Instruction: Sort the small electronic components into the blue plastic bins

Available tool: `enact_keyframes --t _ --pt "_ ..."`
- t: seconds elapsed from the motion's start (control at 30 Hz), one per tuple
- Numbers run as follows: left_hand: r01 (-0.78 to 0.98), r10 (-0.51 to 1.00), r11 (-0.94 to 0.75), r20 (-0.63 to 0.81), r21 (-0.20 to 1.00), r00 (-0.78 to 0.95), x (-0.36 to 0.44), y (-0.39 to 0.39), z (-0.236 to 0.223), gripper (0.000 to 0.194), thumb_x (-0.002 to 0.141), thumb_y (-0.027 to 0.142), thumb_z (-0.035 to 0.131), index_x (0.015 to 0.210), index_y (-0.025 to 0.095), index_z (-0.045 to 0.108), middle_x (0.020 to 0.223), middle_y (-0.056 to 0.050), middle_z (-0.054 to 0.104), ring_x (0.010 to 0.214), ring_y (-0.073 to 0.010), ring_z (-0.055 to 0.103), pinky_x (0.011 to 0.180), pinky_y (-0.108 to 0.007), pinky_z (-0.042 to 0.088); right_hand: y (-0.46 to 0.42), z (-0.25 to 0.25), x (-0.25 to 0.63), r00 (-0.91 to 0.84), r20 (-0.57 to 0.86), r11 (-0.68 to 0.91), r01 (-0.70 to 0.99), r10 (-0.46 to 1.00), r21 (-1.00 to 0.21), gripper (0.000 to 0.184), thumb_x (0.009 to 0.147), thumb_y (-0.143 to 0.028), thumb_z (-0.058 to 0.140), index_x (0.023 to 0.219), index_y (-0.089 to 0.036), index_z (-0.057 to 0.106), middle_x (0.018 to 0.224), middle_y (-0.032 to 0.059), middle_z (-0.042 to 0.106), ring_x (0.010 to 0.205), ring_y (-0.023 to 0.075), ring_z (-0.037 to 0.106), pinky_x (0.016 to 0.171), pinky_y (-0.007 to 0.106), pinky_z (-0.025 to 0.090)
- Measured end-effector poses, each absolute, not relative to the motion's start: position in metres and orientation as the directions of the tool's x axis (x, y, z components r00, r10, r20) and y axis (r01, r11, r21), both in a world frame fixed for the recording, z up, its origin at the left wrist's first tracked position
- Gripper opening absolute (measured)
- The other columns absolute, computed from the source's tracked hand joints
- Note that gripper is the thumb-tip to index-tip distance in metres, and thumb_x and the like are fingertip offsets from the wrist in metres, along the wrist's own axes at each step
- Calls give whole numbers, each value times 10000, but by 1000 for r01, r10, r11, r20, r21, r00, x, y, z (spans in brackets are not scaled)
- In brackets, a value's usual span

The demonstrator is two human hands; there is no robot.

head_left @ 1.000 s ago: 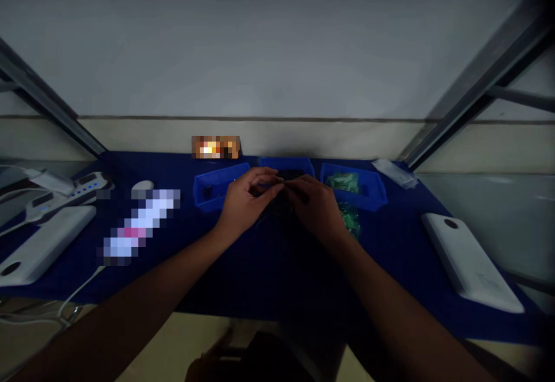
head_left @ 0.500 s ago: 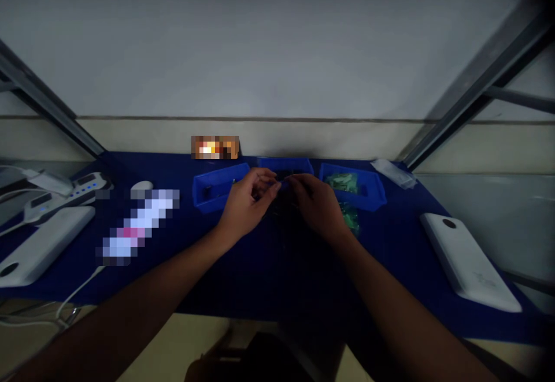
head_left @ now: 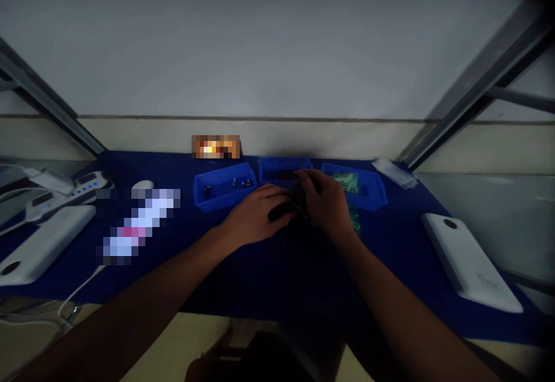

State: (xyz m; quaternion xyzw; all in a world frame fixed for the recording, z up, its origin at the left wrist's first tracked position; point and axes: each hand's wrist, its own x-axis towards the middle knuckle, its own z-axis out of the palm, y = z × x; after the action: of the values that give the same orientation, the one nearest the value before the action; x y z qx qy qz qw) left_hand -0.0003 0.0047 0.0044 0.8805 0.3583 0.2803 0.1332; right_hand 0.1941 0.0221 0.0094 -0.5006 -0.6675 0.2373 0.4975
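My left hand (head_left: 260, 215) lies low over the middle of the table, fingers curved to the right and thumb below them, around a dark object I cannot make out. My right hand (head_left: 324, 200) is beside it, thumb and fingers pinched together. A thin dark rod (head_left: 302, 163) stands up at its fingertips. Small dark parts between the hands are too dim to name. Behind the hands is a blue middle bin (head_left: 265, 168) with dark contents. The blue left bin (head_left: 206, 197) holds several small metal screw-like parts. Green packets (head_left: 346, 182) lie in the blue right bin (head_left: 376, 192).
A white power bank (head_left: 472, 263) lies at the right, another power bank (head_left: 47, 246) at the left. Near the latter are a blurred-out phone (head_left: 141, 226), a white mouse-like object (head_left: 142, 188) and a power strip (head_left: 71, 197). A clear plastic bag (head_left: 394, 174) lies back right.
My hands were raised with fingertips together at a small blue thing. The left hand has come down and flattened, uncovering the left bin; the right now pinches beside the thin rod.
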Motion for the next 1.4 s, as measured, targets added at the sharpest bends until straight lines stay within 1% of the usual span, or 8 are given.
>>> enact_keyframes --t 0.23,0.43,0.63,0.97,1.07,1.2,1.3,1.4 --pt "551 688 -720 334 422 644 -2 8 -2 317 985 295 693 1301 272 715 1343 -56 723 1270 -258 653 1159 -462 471 21 12 194 8 408 366 425 913 -828 305 1029 -421 578 1088 -224 803 912 35 805 791 208 725 709 302 501" --pt "563 694 -717 345 410 632 -6 13 -8 288 981 174 660 1242 268 739 1233 -43 764 1178 -241 696 1081 -414 518 20 14 194 14 269 233 457 963 -858 462 1006 -554 586 793 -200 793 593 1 688 589 191 662 554 291 402" --pt "593 719 -694 351 408 600 -7 12 -4 260 951 126 658 1143 262 768 1115 -36 791 1078 -238 720 984 -388 554 19 15 194 3 265 236 443 964 -865 476 1002 -570 582 761 -202 764 584 -3 681 571 184 656 549 287 410" --pt "635 745 -666 391 393 540 -8 10 -4 276 937 96 628 1131 237 764 1078 -50 788 1000 -221 747 920 -364 585 17 18 193 -13 295 265 476 955 -838 495 1009 -553 572 682 -202 695 597 5 672 579 178 627 563 288 396" --pt "591 738 -673 457 445 496 -6 8 -2 301 945 83 614 1158 245 754 1123 -41 786 1023 -205 751 922 -356 597 17 16 193 -20 308 278 489 951 -827 477 1014 -544 566 721 -202 724 631 12 694 606 185 638 582 294 403" --pt "551 771 -628 535 550 344 -4 7 2 290 957 109 628 1165 265 757 1121 -25 800 996 -188 765 919 -348 610 17 14 192 -35 368 335 496 929 -801 379 1017 -490 582 841 -215 774 752 23 759 681 193 681 646 303 450" --pt "487 829 -544 529 683 182 -3 7 3 223 950 179 686 1141 257 771 1100 -30 809 939 -185 777 882 -333 626 18 12 191 -61 410 389 463 910 -796 251 1001 -407 622 974 -222 789 895 29 804 797 208 739 733 310 512" --pt "353 868 -484 490 801 77 -2 9 3 206 938 225 723 1139 234 766 1143 -47 802 997 -196 780 912 -335 632 18 10 190 -107 423 425 432 900 -795 177 978 -330 645 1030 -230 782 975 27 816 873 213 763 795 321 551"
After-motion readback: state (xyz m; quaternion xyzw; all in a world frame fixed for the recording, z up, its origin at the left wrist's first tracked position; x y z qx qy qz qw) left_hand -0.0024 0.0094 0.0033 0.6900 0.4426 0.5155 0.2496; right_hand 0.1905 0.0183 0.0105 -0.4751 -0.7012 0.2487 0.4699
